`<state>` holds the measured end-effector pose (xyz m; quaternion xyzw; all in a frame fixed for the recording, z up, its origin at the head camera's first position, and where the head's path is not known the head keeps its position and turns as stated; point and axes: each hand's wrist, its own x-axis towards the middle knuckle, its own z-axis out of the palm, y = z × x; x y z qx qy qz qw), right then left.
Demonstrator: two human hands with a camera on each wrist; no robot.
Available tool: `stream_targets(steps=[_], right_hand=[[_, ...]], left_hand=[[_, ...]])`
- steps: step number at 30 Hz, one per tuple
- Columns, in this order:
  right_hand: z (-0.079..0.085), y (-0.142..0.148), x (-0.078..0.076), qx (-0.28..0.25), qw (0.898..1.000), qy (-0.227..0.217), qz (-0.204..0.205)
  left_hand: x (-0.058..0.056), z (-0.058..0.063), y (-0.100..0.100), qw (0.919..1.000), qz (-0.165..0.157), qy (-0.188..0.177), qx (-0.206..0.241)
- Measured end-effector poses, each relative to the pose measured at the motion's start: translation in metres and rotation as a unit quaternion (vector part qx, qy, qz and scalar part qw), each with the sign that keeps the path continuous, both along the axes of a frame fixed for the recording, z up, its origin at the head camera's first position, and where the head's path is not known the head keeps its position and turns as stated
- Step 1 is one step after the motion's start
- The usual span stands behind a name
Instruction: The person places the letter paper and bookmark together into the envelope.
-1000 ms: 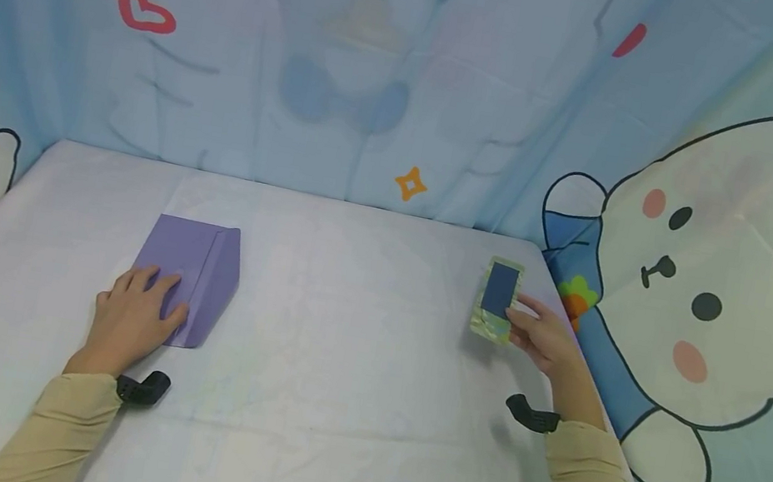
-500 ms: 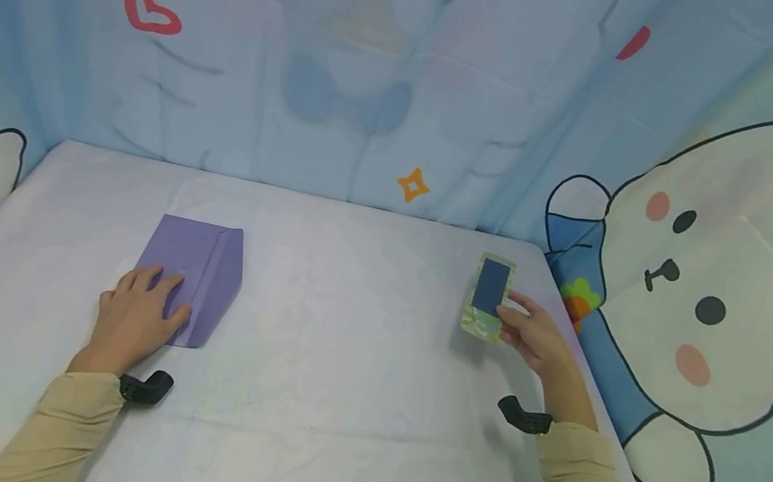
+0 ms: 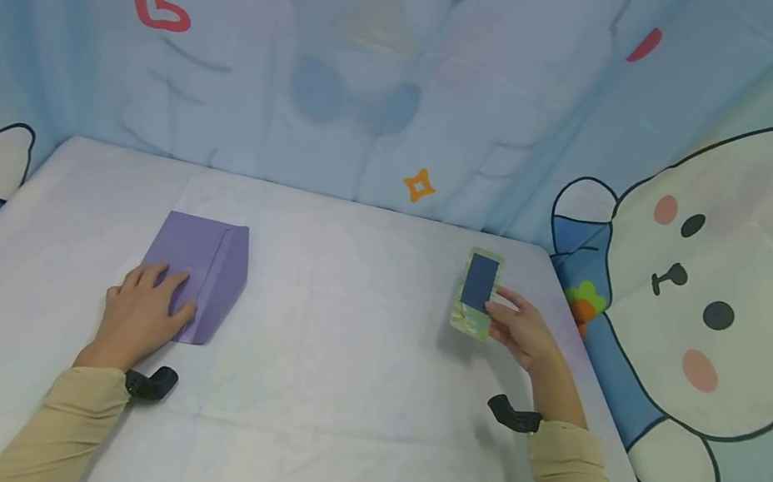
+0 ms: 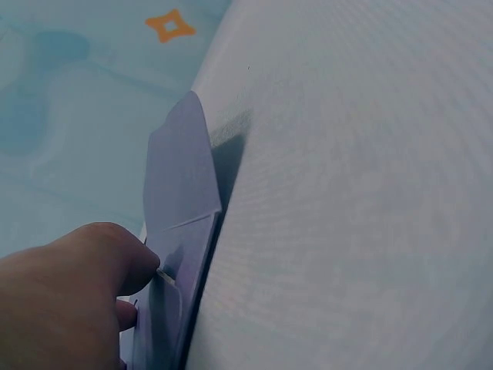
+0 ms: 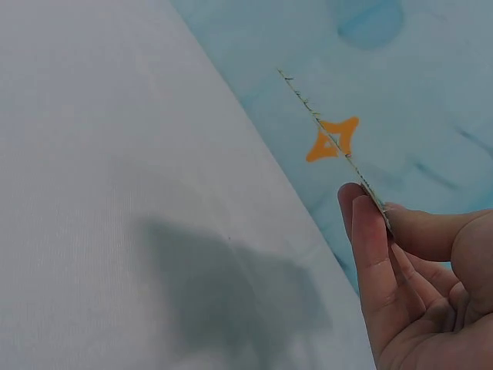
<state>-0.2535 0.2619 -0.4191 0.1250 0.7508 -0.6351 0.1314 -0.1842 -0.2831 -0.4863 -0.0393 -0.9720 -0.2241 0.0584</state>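
On the left of the table lies a purple envelope [image 3: 187,241], its flap [image 3: 229,284] folded out to the right and raised off the cloth. My left hand [image 3: 139,317] rests on the envelope with fingers spread; in the left wrist view its thumb [image 4: 127,258] touches the paper near the edge of the pocket. Over the right side of the table, my right hand [image 3: 526,336] pinches a thin green-edged card [image 3: 477,291] with a dark blue panel. Seen edge-on in the right wrist view, the card [image 5: 316,116] sits between thumb and fingers, above its shadow.
A white cloth [image 3: 331,350] covers the table. Behind it hangs a blue curtain [image 3: 240,108] with printed hearts and a star, and a printed white cartoon animal [image 3: 753,274] fills the right side. A black wrist camera [image 3: 151,383] sits on each wrist.
My right hand has carried the card slightly left over the table. The left hand stays on the envelope; the whole view has shifted a little.
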Motion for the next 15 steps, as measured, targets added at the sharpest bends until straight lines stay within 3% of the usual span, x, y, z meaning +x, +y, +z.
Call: stream_targets(steps=[15], right_hand=[[-0.003, -0.023, -0.005, -0.004, 0.999, 0.016, 0.028]], left_hand=[[-0.002, -0.001, 0.0, 1.0, -0.002, 0.005, -0.001]])
